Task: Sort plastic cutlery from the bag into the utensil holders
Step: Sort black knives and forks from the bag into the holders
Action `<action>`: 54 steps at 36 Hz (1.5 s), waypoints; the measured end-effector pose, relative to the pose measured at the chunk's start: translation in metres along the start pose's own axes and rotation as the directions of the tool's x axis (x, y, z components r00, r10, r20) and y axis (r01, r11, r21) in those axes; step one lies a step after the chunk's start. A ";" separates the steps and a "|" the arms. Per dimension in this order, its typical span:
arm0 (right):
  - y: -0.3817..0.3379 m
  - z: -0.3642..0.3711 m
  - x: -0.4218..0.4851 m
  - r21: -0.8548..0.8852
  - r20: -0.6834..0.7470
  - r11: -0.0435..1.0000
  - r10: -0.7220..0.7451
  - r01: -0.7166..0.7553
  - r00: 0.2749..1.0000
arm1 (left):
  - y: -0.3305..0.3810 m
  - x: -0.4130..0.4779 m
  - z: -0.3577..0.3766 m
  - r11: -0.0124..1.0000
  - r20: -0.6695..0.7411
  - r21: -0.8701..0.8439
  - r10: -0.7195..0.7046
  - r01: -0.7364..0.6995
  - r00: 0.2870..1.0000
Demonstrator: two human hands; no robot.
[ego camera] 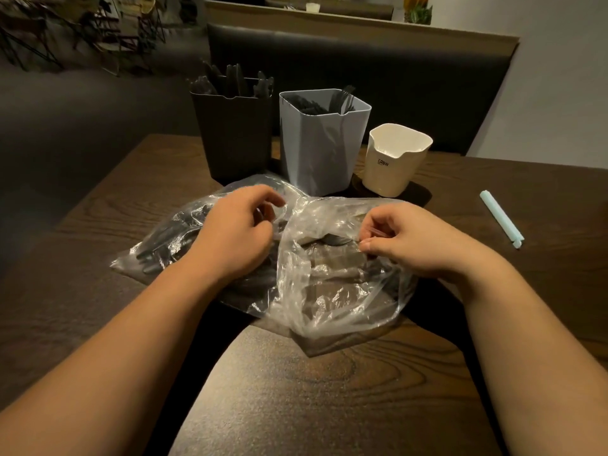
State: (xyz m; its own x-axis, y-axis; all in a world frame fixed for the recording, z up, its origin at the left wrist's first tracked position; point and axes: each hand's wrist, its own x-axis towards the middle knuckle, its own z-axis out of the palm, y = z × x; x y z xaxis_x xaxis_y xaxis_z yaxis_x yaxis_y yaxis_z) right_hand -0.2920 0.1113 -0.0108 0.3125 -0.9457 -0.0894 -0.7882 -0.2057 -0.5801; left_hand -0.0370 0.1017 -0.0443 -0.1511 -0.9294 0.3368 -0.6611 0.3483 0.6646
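One crinkly clear bag [329,291] of black cutlery [164,245] on woodgrain table [329,390].

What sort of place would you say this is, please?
Probably a café or restaurant: a padded booth bench behind the wooden table, more chairs beyond, and a black holder of cutlery.

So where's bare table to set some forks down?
Two patches: the table nearest the person, in front of the bag, and the right side between the cream holder and pale blue stick. Crowded behind the bag, by the black holder and grey holder.
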 end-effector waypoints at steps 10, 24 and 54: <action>-0.010 0.000 -0.008 0.018 -0.182 0.998 -0.050 0.054 0.982 | 0.019 -0.014 0.005 0.933 -0.154 -0.244 0.233 -0.266 0.960; -0.036 0.040 -0.006 0.494 -0.022 0.867 -0.059 0.062 0.998 | 0.037 -0.021 0.024 0.626 -0.038 -0.779 -0.095 0.030 0.995; -0.020 0.026 -0.011 0.124 -0.214 0.966 -0.196 0.226 0.957 | 0.032 -0.017 0.023 0.614 0.187 -0.716 -0.287 0.330 0.939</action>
State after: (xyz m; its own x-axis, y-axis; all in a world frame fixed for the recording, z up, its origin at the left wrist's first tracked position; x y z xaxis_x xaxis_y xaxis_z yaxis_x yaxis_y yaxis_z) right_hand -0.2660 0.1319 -0.0196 0.3406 -0.9184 0.2012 -0.6249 -0.3810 -0.6814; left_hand -0.0724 0.1254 -0.0445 -0.0894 -0.9960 0.0009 0.0704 -0.0054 0.9975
